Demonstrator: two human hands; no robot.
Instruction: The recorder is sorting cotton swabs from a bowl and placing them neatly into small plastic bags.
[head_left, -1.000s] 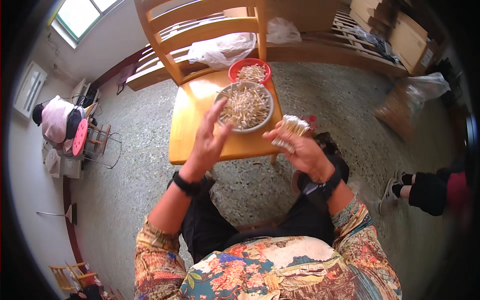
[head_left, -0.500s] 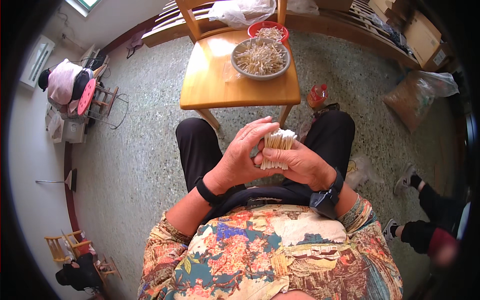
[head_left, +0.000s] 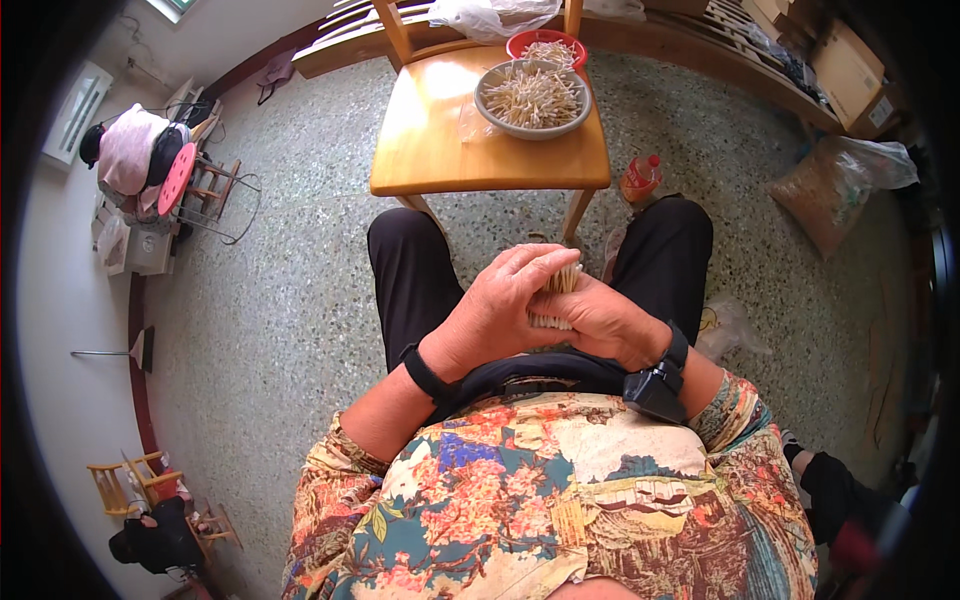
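Both bare hands meet above the lap, just short of the near edge of the wooden chair seat (head_left: 430, 160), with one bundle of cotton swabs (head_left: 562, 282) between them. The right hand (head_left: 612, 318) is closed on the bundle from the right, its thumb laid across the sticks, while the left hand (head_left: 497, 302) curls around it from the left with its fingers bent over the far end — how hard either presses, and what the hidden fingertips do underneath, I cannot tell. The sticks run roughly away from the body, and a row of white tips shows at the end nearer the belly. On the seat, a grey bowl (head_left: 535, 134) heaped with loose swabs (head_left: 533, 96) stands by the right edge, toward the far right corner. A red bowl (head_left: 513, 46), also holding swabs, sits just behind it at that corner, partly hidden by the grey one. A clear plastic piece lies beside the grey bowl on its left. On the floor beyond the near right corner stands a bottle (head_left: 640, 179) with a red cap, close to the right knee of the dark trousers (head_left: 412, 275). Each wrist wears a black strap — the right one (head_left: 657, 388) carries a bulky dark case.
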